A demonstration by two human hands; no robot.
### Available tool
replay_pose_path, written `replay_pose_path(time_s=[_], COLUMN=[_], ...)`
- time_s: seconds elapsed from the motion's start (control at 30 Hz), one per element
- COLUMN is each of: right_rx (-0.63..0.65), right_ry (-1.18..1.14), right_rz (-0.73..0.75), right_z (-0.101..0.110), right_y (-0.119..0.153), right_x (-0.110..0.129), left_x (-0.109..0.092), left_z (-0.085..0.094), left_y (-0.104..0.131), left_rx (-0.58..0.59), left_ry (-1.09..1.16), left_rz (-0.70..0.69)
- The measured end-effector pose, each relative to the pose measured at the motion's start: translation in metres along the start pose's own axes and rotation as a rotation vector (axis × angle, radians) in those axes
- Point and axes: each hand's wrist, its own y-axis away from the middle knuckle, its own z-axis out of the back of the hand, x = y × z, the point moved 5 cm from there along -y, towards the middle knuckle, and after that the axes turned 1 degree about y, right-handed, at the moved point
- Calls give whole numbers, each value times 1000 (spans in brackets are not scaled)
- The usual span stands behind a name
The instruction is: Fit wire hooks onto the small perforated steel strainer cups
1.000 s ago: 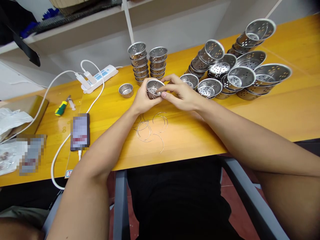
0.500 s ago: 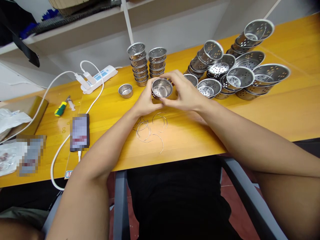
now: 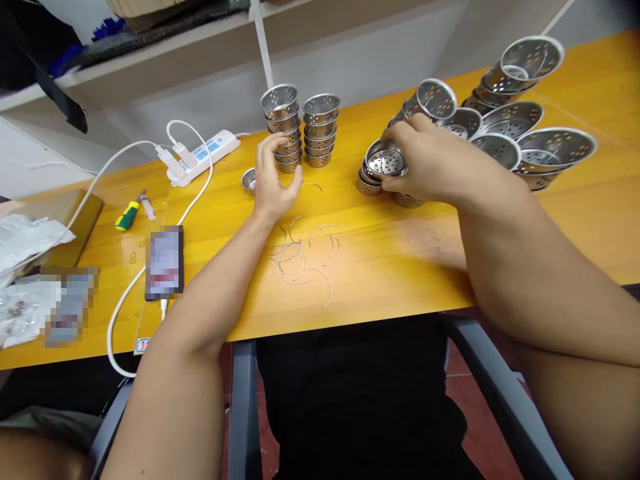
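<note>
My right hand point(image 3: 430, 157) pinches the rim of a perforated metal cup point(image 3: 385, 160), which sits at the top of a short, leaning stack on the yellow table point(image 3: 380, 267). Fingers apart and holding nothing, my left hand point(image 3: 275, 180) hovers beside a small metal cup point(image 3: 249, 180), partly hiding it. Behind that hand rise two upright stacks of perforated cups, one at the left point(image 3: 279, 103) and one at the right point(image 3: 321, 110). Several thin curved wires point(image 3: 291, 261) lie in front of my left hand.
More perforated cups point(image 3: 557, 148) lean in stacks at the right. A white power strip point(image 3: 205, 157) with cables, a phone point(image 3: 164, 263), a green and yellow screwdriver point(image 3: 128, 215), a second phone point(image 3: 73, 307) and plastic bags point(image 3: 30, 247) are at the left.
My hands have parted. The right moved right to the leaning cups; the left moved slightly left and opened. The cup held between them is no longer there, and another wire shows behind.
</note>
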Motion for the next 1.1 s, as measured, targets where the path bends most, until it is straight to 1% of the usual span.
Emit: replay_pose_path(time_s=[0.1, 0.2, 0.27, 0.33, 0.4, 0.5, 0.53, 0.6, 0.67, 0.7, 0.73, 0.77, 0.83, 0.87, 0.9, 0.93, 1.03, 1.1], right_rx=[13, 6, 11, 2, -19, -66, -37, 28, 151, 235, 324, 408, 521, 549, 563, 571, 592, 612], right_ry=[-12, -38, -40, -64, -119, -244, -285, -340, -348, -334, -311, -282, -233, -220, -216, -220, -250, -286], right_rz=[-21, -7, 33, 113, 204, 294, 299, 320, 355, 373, 385, 390, 381, 370, 362, 360, 387, 416], right_z=[-4, -2, 3, 11, 17, 15, 10, -4, -20, -28, -35, -41, -48, -50, -51, -52, -54, -56], right_y=[1, 1, 0, -2, -3, -3, -3, -1, 2, 5, 7, 10, 15, 16, 16, 16, 15, 14], right_x=[2, 12, 23, 41, 61, 87, 93, 103, 110, 112, 113, 112, 108, 105, 102, 100, 95, 95], left_x=[4, -3, -10, -14, -13, -1, 5, 18, 30, 34, 38, 42, 49, 53, 56, 60, 71, 76], left_z=[1, 1, 0, 1, 3, 13, 18, 30, 42, 47, 51, 53, 54, 53, 53, 53, 54, 54], left_y=[-1, 0, 1, 1, 1, -2, -3, -5, -4, -4, -3, -2, -2, -2, -2, -2, -3, -5], left_rx=[-1, 21, 45, 50, 15, -117, -174, -283, -355, -369, -358, -317, -189, -128, -106, -116, -215, -255], left_ry=[-26, -44, -48, -52, -71, -152, -185, -239, -257, -257, -256, -259, -275, -281, -273, -249, -152, -112], left_rz=[8, -2, -6, -10, -16, 17, 54, 170, 328, 414, 494, 563, 651, 667, 667, 652, 585, 541])
